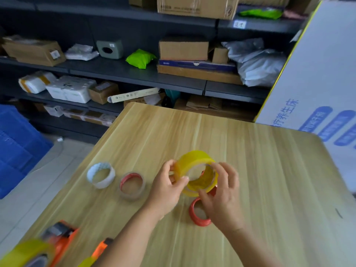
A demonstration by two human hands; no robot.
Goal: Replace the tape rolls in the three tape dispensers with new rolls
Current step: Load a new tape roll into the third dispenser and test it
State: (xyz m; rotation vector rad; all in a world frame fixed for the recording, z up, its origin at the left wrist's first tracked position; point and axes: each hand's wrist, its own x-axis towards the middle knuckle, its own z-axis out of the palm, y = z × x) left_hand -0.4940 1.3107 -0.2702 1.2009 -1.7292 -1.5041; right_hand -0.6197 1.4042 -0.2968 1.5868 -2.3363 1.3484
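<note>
Stockroom or parcel-packing area of a shop or warehouse. Dark metal shelving point(134, 74) along the back wall, several tiers, loaded with brown cardboard boxes point(184, 48), grey poly mailers point(258, 64), a green mailer bag point(140, 58), white wrapped parcels point(71, 89), shipping labels on some. Shelf tag point(239, 24) on an upper rail. Blue plastic crate point(17, 147) on pale tiled floor point(48, 170) at left. Large white printed carton point(317, 74) leaning at right. Wood-grain desk point(250, 170) in front with tape rolls point(101, 175) and orange tape dispensers point(61, 237), packing supplies.
</note>
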